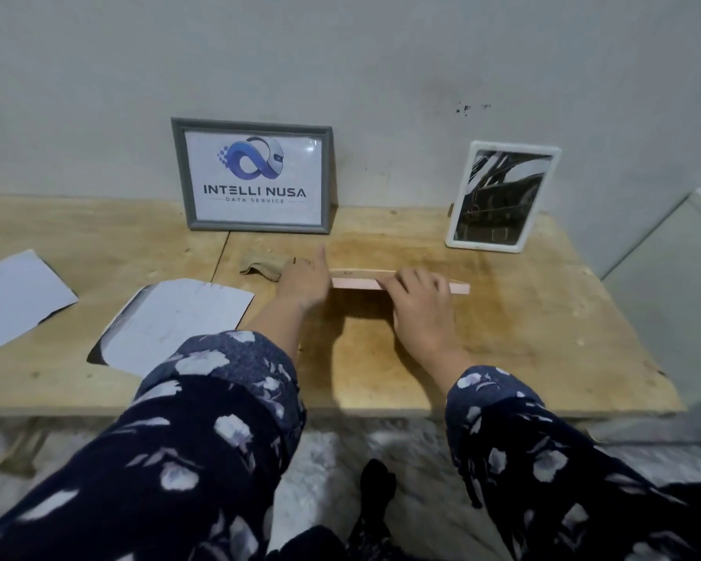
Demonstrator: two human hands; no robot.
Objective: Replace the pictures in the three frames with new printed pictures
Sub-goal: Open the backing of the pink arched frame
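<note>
One pink frame [397, 283], edge-on, long axis left-right, between both hands: left hand [302, 283] steadies its left end, fingers hidden, grip unclear; right hand [417, 301] curls over top.

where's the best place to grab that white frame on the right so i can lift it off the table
Take the white frame by its two long side edges, coming from the front with a hand on each. It stands upright in portrait, leaning back toward the wall, so the sides and top rim are exposed while the back is hard to reach. Its glossy front is better left untouched.

Both hands outstretched — left hand [302, 279] forefinger raised, right hand [419, 303] curled
</note>
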